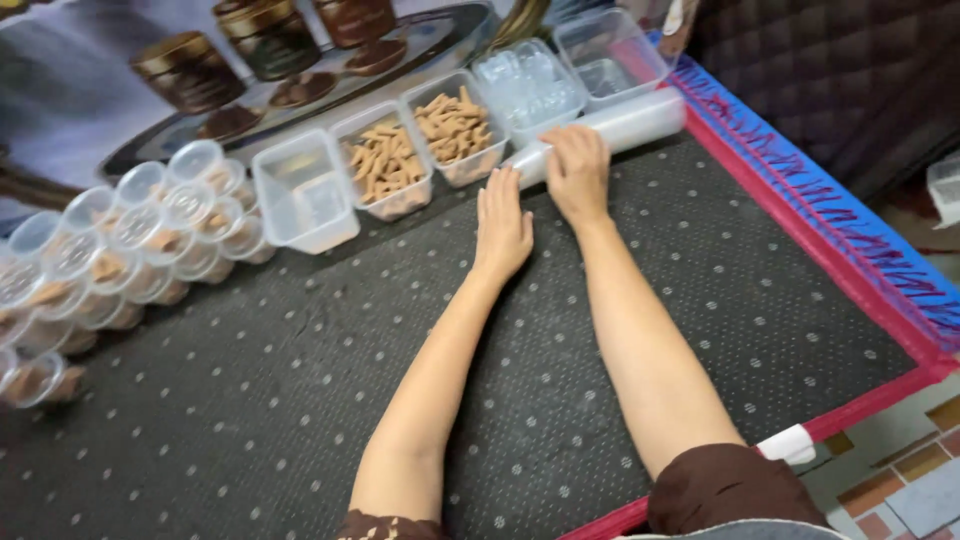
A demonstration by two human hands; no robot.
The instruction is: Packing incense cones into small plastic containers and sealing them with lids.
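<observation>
Bare-skinned, the right hand (577,170) lies palm down, gripping the near end of a clear plastic sleeve of stacked cups (610,131), while the left hand (502,225) rests flat and open just beside it on the dotted dark mat (300,400). Lying on its side, the sleeve runs lengthwise from the hands up toward the right, just in front of clear tubs of brown cones (420,150).

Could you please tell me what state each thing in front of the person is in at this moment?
Long white stack of nested plastic cups: lying on its side, right hand on it.
Left hand: flat on dark dotted mat, fingers at the stack's end.
Two clear rectangular tubs of brown cones: open, filled.
Small round clear cups: lying tipped, some holding cones.
</observation>
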